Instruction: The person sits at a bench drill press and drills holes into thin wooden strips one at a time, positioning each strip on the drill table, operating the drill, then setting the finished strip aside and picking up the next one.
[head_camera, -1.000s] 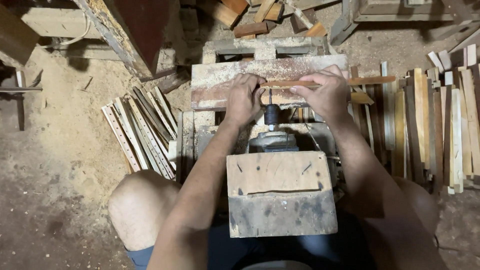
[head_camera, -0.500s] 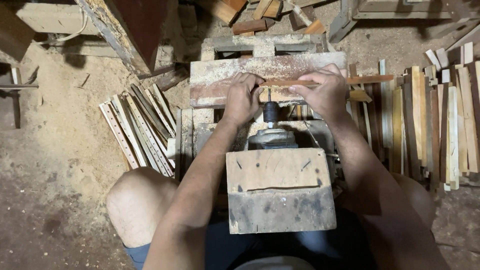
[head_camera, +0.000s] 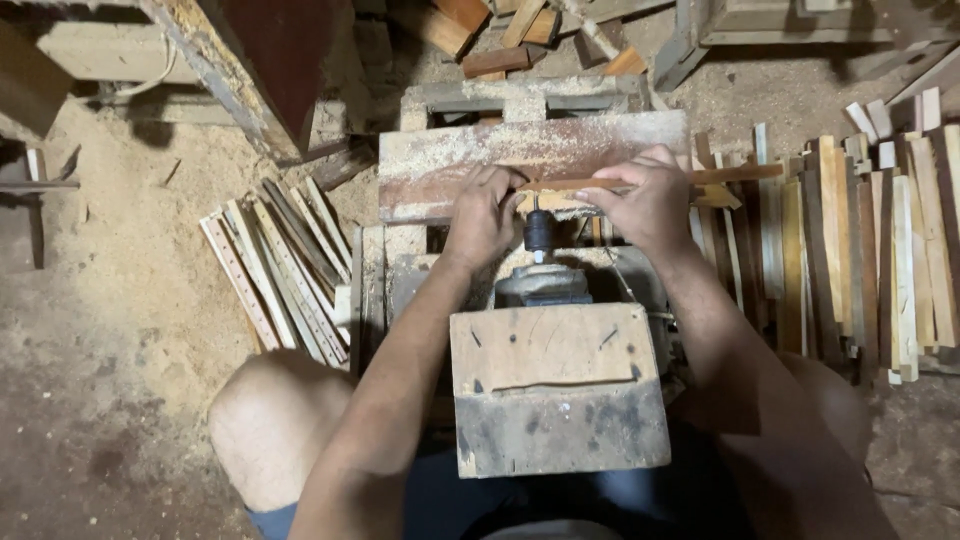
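In the head view, little was seen to have changed since the earlier pictures: the thin wooden strip (head_camera: 640, 180) was kept across the sawdust-covered board (head_camera: 440, 165) above the black drill chuck (head_camera: 539, 231), shifted only slightly, so the work at the spindle was judged to be continuing. The left hand (head_camera: 483, 215) and right hand (head_camera: 645, 200) were closed in a pinch on the strip; its long axis ran left to right, the free end pointing right toward the stacked wooden slats (head_camera: 850, 250).
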